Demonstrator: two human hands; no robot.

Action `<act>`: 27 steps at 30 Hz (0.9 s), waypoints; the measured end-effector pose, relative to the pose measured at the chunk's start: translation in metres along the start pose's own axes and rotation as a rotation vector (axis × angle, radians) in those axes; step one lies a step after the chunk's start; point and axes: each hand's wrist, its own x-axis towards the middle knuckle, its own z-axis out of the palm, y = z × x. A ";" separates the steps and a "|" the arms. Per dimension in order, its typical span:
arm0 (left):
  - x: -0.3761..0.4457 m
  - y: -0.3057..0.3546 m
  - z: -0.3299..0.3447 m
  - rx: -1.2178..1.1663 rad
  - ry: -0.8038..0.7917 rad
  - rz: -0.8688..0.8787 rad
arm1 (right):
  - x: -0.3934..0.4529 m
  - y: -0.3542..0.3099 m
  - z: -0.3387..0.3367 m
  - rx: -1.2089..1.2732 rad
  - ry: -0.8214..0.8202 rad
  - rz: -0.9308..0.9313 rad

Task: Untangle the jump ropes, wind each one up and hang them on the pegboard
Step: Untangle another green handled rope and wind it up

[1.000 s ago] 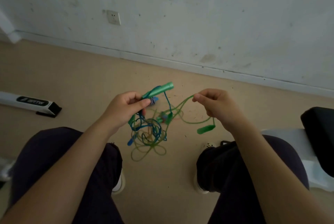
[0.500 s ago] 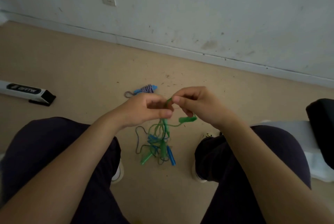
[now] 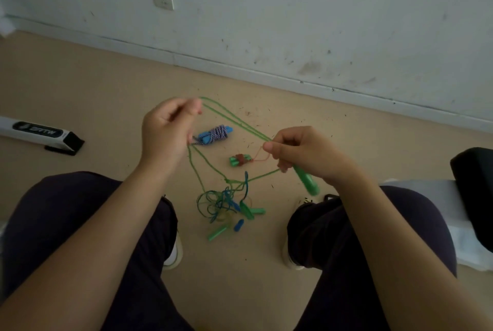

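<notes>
The left hand (image 3: 166, 130) is pinching a thin green rope (image 3: 234, 118) between thumb and fingertips, while the right hand (image 3: 301, 154) is curling round the same rope and its green handle (image 3: 306, 181). Two strands are stretching between the hands; others are dropping to a green-and-blue tangle (image 3: 226, 204) lying on the floor (image 3: 80, 85) between the knees. Beyond it, two wound ropes are lying: a blue bundle (image 3: 216, 133) and a green-handled one (image 3: 240, 160)

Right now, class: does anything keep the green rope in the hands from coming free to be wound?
Yes. The green rope stretches between the left hand and right hand, but its lower strands run down into the tangle with blue rope on the floor. No pegboard is in view.
</notes>
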 end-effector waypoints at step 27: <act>-0.015 -0.009 0.025 -0.178 -0.575 -0.240 | 0.009 0.007 0.015 0.427 0.166 0.024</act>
